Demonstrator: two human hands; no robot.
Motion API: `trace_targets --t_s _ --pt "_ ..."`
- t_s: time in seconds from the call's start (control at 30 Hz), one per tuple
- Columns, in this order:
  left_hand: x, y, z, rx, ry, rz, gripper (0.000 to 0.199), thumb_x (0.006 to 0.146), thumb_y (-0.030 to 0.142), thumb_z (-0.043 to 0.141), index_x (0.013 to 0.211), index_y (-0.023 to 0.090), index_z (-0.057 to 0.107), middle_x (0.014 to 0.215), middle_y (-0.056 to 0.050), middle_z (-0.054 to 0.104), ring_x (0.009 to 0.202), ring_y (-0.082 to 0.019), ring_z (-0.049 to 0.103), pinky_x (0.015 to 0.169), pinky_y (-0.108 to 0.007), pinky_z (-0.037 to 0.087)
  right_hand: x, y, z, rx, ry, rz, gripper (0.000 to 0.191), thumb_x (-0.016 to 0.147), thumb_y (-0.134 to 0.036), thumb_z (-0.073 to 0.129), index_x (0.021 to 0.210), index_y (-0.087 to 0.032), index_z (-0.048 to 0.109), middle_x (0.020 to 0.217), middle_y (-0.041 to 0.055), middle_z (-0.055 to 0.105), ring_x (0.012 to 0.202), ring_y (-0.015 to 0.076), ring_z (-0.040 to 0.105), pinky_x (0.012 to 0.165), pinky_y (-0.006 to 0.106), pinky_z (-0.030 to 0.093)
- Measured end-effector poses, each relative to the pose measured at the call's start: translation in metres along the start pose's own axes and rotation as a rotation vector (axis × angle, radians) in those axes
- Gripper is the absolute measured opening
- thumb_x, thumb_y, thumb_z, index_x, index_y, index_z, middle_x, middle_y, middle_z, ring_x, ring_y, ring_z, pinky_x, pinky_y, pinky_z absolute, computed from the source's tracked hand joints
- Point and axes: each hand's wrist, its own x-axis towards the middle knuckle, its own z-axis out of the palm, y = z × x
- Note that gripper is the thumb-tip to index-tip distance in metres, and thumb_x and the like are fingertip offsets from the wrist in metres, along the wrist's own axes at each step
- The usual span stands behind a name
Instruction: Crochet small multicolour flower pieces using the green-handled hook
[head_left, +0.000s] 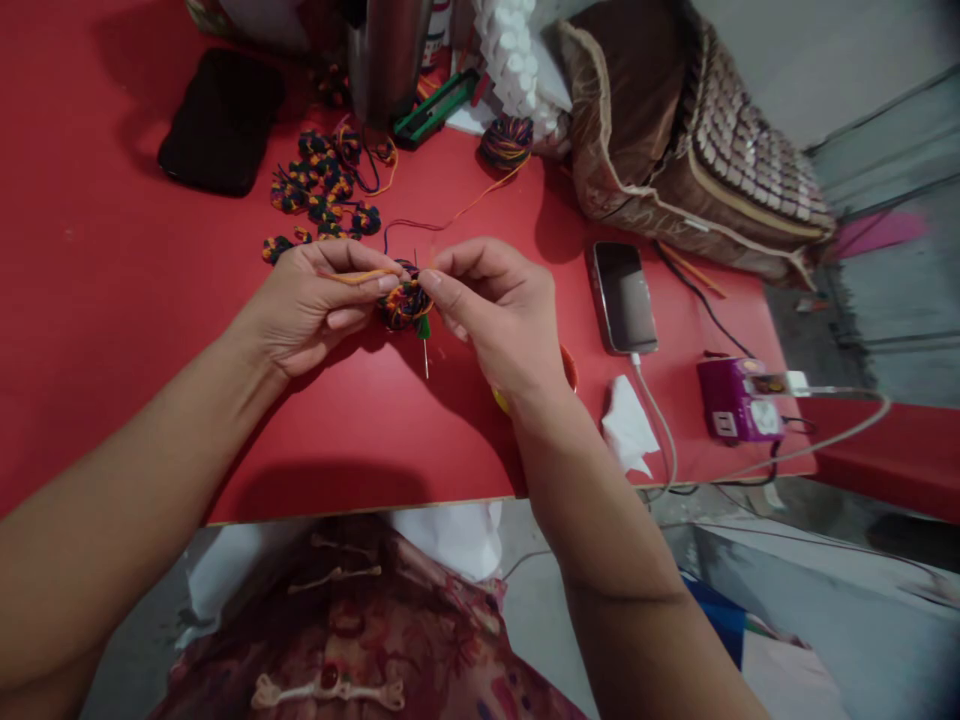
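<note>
Over the red table, my left hand (322,300) pinches orange yarn (367,275) and the left edge of a small multicoloured yarn piece (405,305) in orange and dark blue. My right hand (495,305) is closed with thumb and forefinger at the piece's right edge. Just below the fingers, a thin metal tool with a green handle (424,327) points down; whether it is held or lies on the table I cannot tell. A strand runs from behind the hands to a yarn ball (506,142). Knotted yarn pieces (319,180) lie beyond my left hand.
On the red table (97,330) are a black case (221,120), a metal cylinder (390,65), a green cutter (435,108), a phone (624,298) on a cable, crumpled tissue (628,425) and a purple socket box (739,400). A brown bag (637,110) stands back right.
</note>
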Motion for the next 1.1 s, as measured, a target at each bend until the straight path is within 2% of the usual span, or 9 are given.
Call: trace_targets --t_s 0.13,0.33,0.5,0.6,0.73,0.83,0.9,1.0,1.1 --pt "0.001 0.000 -0.001 -0.048 -0.018 -0.028 0.035 0.062 0.016 0.116 0.081 0.024 0.088 0.078 0.002 0.081 0.047 0.000 0.035 0.043 -0.023 0.026 0.003 0.002 -0.001 0.038 -0.022 0.047 0.029 0.095 -0.043 0.100 0.089 -0.024 0.080 0.081 -0.0035 0.069 0.078 0.0123 0.065 0.071 0.025 0.057" --pt "0.000 0.005 -0.003 -0.007 -0.004 -0.020 0.025 0.075 0.019 0.108 0.085 0.024 0.087 0.092 0.002 0.087 0.047 -0.001 0.028 0.042 -0.026 0.025 0.006 0.011 -0.003 0.088 -0.076 0.105 0.033 0.090 -0.046 0.104 0.087 -0.023 0.080 0.070 -0.0067 0.066 0.059 0.0084 0.050 0.053 0.023 0.044" --pt "0.001 0.005 -0.001 -0.106 -0.045 -0.067 0.027 0.066 0.017 0.113 0.079 0.021 0.089 0.072 0.002 0.078 0.045 0.002 0.027 0.040 -0.018 0.023 0.007 0.014 -0.002 0.111 -0.060 0.128 0.037 0.090 -0.052 0.104 0.091 -0.024 0.079 0.067 -0.0079 0.062 0.051 0.0071 0.040 0.046 0.024 0.035" --pt "0.001 0.003 0.000 -0.092 -0.024 -0.103 0.029 0.066 0.012 0.113 0.079 0.020 0.088 0.081 -0.001 0.084 0.045 0.002 0.033 0.039 -0.018 0.024 0.005 0.010 -0.001 0.080 -0.042 0.086 0.032 0.094 -0.049 0.101 0.094 -0.025 0.080 0.073 -0.0059 0.065 0.059 0.0094 0.050 0.053 0.025 0.045" --pt "-0.001 0.004 0.002 -0.027 -0.038 -0.169 0.036 0.063 0.012 0.114 0.076 0.018 0.081 0.077 -0.003 0.080 0.048 -0.002 0.045 0.039 -0.017 0.026 0.003 0.005 -0.004 -0.080 -0.080 -0.098 0.025 0.097 -0.047 0.098 0.095 -0.027 0.084 0.102 0.0018 0.078 0.090 0.0167 0.073 0.079 0.031 0.066" --pt "-0.003 0.007 0.003 -0.022 -0.058 -0.194 0.042 0.059 0.016 0.117 0.075 0.018 0.078 0.071 0.000 0.077 0.051 -0.004 0.052 0.041 -0.016 0.027 0.004 0.007 -0.009 -0.221 -0.148 -0.277 0.019 0.101 -0.044 0.094 0.098 -0.027 0.088 0.127 0.0053 0.081 0.107 0.0197 0.078 0.084 0.033 0.068" --pt "-0.005 0.008 0.003 0.012 -0.088 -0.199 0.037 0.061 0.018 0.115 0.076 0.019 0.081 0.070 0.001 0.077 0.055 -0.006 0.059 0.045 -0.016 0.038 0.005 0.010 -0.013 -0.257 -0.201 -0.332 0.014 0.105 -0.042 0.090 0.103 -0.028 0.091 0.138 0.0060 0.080 0.112 0.0200 0.079 0.085 0.033 0.068" --pt "-0.008 0.008 0.004 0.064 -0.112 -0.174 0.028 0.065 0.013 0.109 0.079 0.018 0.086 0.074 0.001 0.082 0.064 -0.010 0.072 0.060 -0.019 0.058 0.008 0.016 -0.016 -0.226 -0.253 -0.337 0.017 0.107 -0.044 0.089 0.105 -0.028 0.091 0.131 0.0064 0.083 0.116 0.0212 0.080 0.088 0.034 0.068" --pt "-0.010 0.006 0.005 0.081 -0.120 -0.166 0.025 0.063 0.011 0.107 0.080 0.018 0.089 0.076 -0.001 0.084 0.065 -0.012 0.075 0.061 -0.021 0.062 0.009 0.019 -0.016 -0.149 -0.253 -0.279 0.018 0.106 -0.045 0.092 0.103 -0.027 0.091 0.112 0.0045 0.086 0.110 0.0204 0.081 0.092 0.035 0.067"
